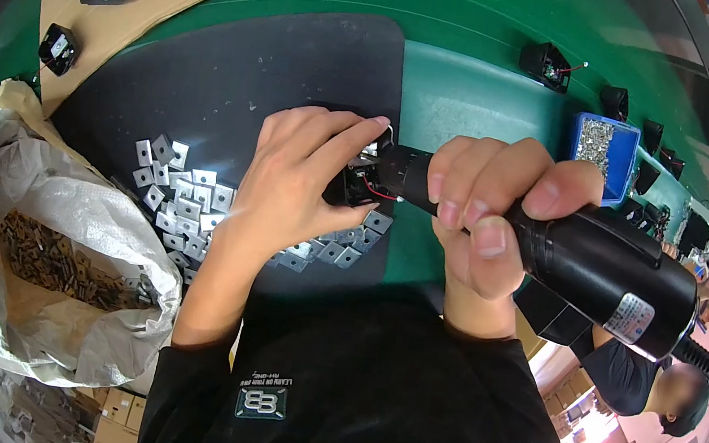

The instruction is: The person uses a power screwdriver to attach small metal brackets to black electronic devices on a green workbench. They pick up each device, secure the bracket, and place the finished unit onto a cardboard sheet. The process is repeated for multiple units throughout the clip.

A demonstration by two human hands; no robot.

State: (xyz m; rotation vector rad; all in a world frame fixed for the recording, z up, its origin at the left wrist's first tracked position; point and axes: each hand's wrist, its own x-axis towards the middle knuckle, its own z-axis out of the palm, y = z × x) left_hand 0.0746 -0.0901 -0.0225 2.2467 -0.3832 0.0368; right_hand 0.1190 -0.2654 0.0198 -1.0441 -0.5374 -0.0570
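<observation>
Driver work at the bench. My right hand (486,217) is wrapped tight around the black electric screwdriver (585,254), its tip pressed to the small black module (360,184) that my left hand (301,182) clamps against the dark mat (249,71), fingers closed over the top of it. Red wire (374,190) runs across the module just beside the bit.

Notes on doing this well, as I judge it: keep the driver in line with the screw, not leaning, so the bit seats fully before the trigger goes. Left thumb and fingers should stay off the bit's path and hold the module flat. Watch that red wire; it could get pinched or wound up.

Pile of square metal plates (186,198) lies just below my left hand. Grey sack (40,204) of more parts sits at far left. Blue tray of screws (602,146) is near, beyond the driver. Finished modules rest on cardboard (131,9) well apart.
</observation>
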